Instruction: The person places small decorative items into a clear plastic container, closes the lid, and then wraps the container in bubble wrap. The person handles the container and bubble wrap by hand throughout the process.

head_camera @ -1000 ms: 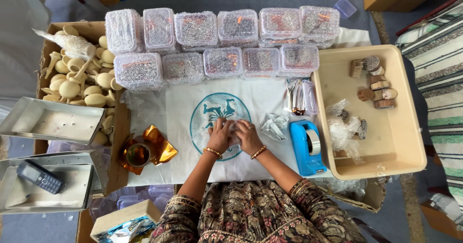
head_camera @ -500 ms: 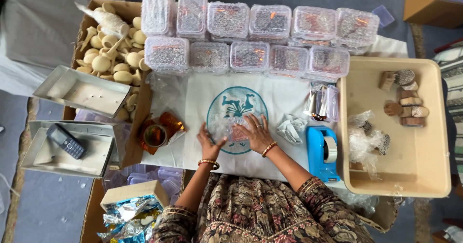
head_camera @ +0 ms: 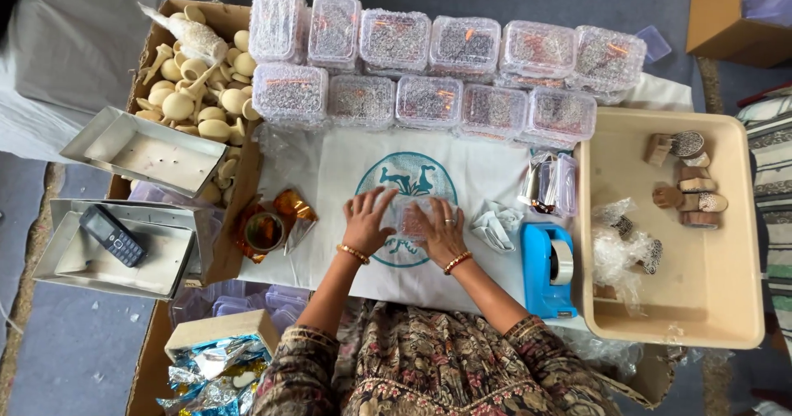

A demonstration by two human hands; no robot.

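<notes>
Both hands press a clear plastic wrap flat on the printed white cloth.
Left hand (head_camera: 369, 219) and right hand (head_camera: 440, 228) lie open, palms down, holding the clear plastic wrap (head_camera: 406, 216) taut over the teal emblem (head_camera: 408, 177); blue tape dispenser (head_camera: 548, 269) stands near.

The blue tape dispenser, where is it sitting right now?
In the head view the blue tape dispenser sits to the person's right, just past the right hand, against the beige tray.

Bright, even, diffuse light from above; no single source visible. Shadows soft and short, faint under metal trays (head_camera: 136, 148) at 9 o'clock. Small glare specks on clear plastic boxes (head_camera: 429, 53) at 12 o'clock and foil (head_camera: 210, 379) at 7 o'clock. Centre sharp; wide-angle stretch and slight softness toward edges.
</notes>
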